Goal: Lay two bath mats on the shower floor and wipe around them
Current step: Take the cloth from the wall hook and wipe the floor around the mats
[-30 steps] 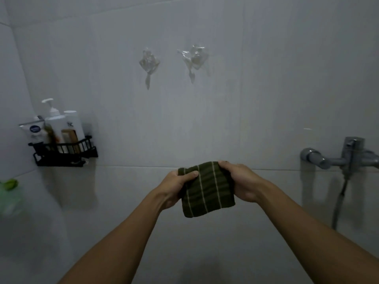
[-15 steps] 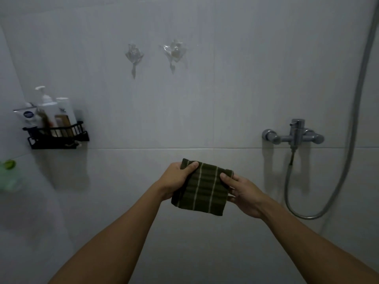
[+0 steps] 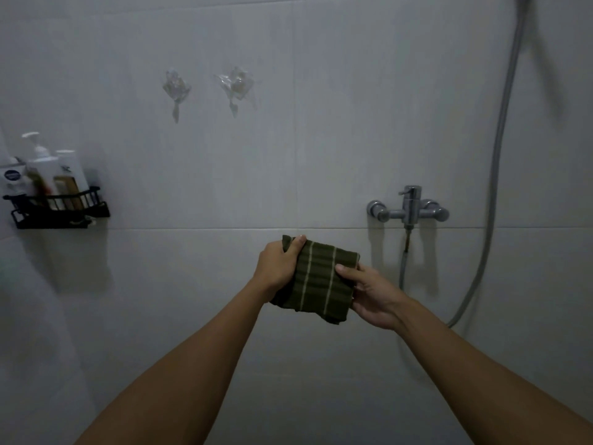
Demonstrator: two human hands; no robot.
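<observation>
Cloth held up in front of the shower wall

Both hands are holding a folded green cloth (image 3: 316,281) with thin pale stripes, up in the air in front of the gray tiled wall (image 3: 288,155). The left hand (image 3: 278,268) is gripping its left edge, thumb on top. The right hand (image 3: 372,295) is pinching its right edge. A metal tap (image 3: 408,210) is sitting on the wall to the right, with a hose (image 3: 495,175) hanging beside it. A black rack (image 3: 59,208) of bottles (image 3: 45,170) is hanging far left. Two clear hooks (image 3: 236,88) are sticking higher up.
</observation>
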